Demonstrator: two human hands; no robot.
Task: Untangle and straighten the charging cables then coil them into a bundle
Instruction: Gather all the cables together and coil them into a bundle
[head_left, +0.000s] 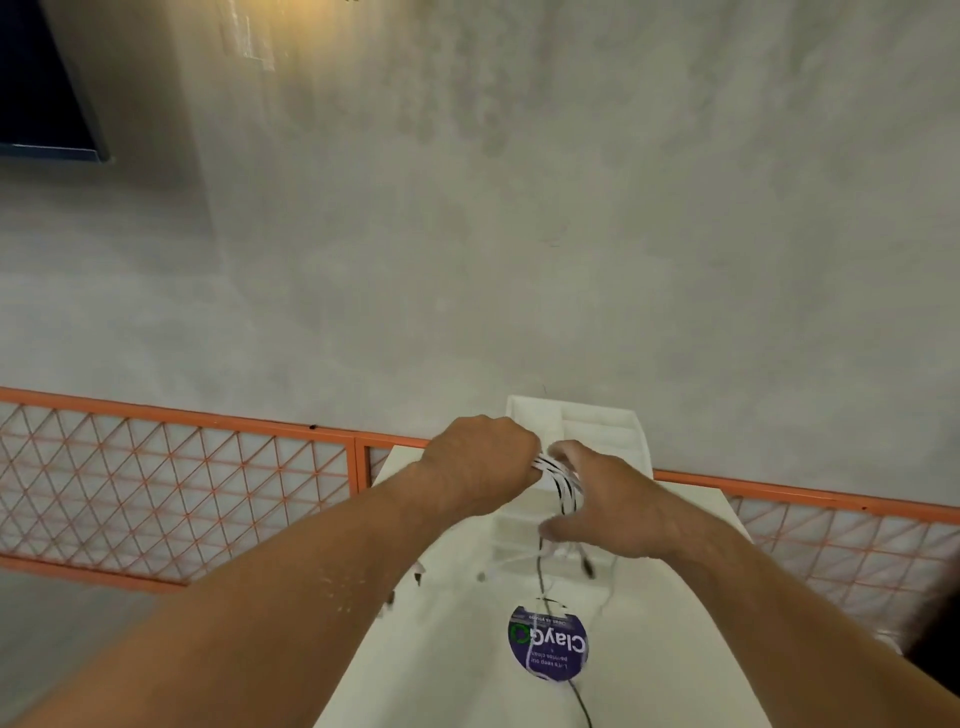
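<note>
A bunch of white and black charging cables (563, 486) is looped between my two hands above a white table (457, 649). My left hand (480, 465) is closed in a fist around one side of the loops. My right hand (608, 506) curls around the other side, thumb below, fingers partly spread. Loose cable ends (587, 566) with dark plugs hang down from the bunch. A thin black cable (579, 696) and a white one trail across the table toward me.
A round purple sticker (550, 644) lies on the table under the trailing cables. A white box-like holder (597, 426) stands at the table's far end. An orange-framed mesh railing (171, 483) runs behind, with a grey concrete floor beyond.
</note>
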